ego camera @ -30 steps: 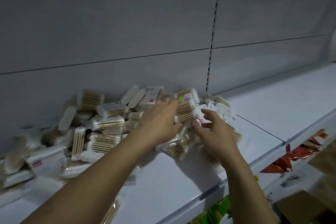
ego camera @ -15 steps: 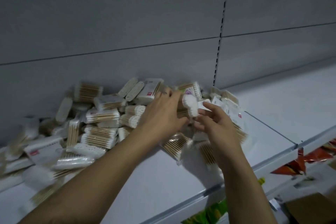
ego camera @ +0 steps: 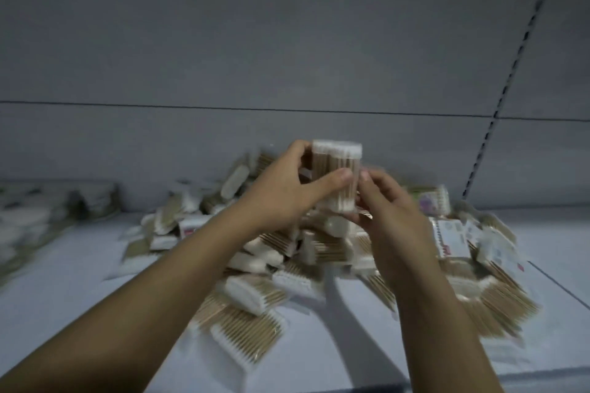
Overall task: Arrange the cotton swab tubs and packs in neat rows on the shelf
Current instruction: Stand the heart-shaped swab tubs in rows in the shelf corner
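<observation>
A dull grey metal back panel (ego camera: 223,41) is filling the wall ahead, flat and smooth, with a dark slotted strip (ego camera: 498,112) running up it on the right. Below it a pale, matte shelf (ego camera: 79,297) is stretching across the whole width. A loose heap (ego camera: 319,252) of cotton swab packs is sprawling over the middle of the shelf against the panel: flat clear-wrapped bundles of tan sticks with white fluffy tips, lying at all angles and overlapping. A blurred, lower pile (ego camera: 48,204) is sitting far to the left.

Above the heap, a tub (ego camera: 338,169) is being held upright in the air, a clear container packed with tan sticks, white tips showing at the top. The left hand (ego camera: 281,195) is gripping it, thumb across the front and fingers behind. The right hand (ego camera: 392,210) is holding its lower right side with curled fingers.
</observation>
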Action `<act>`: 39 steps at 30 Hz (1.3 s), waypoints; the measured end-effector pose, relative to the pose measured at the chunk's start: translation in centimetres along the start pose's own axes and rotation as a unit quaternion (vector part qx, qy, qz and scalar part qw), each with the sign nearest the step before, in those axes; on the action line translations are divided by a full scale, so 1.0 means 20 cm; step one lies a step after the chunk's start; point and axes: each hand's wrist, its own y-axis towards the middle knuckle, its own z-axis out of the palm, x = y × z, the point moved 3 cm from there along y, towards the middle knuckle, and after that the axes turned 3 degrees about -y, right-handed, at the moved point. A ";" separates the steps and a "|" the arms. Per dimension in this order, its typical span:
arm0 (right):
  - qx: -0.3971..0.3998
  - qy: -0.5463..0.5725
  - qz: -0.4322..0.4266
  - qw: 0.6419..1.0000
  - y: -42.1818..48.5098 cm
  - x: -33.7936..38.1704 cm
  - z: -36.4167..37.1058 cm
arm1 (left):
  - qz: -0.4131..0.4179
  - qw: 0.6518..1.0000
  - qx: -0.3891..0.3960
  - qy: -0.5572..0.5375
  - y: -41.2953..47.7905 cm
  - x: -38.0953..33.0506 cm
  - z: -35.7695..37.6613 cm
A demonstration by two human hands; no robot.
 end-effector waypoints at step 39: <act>0.197 -0.517 -0.207 0.807 -0.11 -0.65 1.67 | -0.137 0.829 0.104 0.532 -0.30 0.69 -1.69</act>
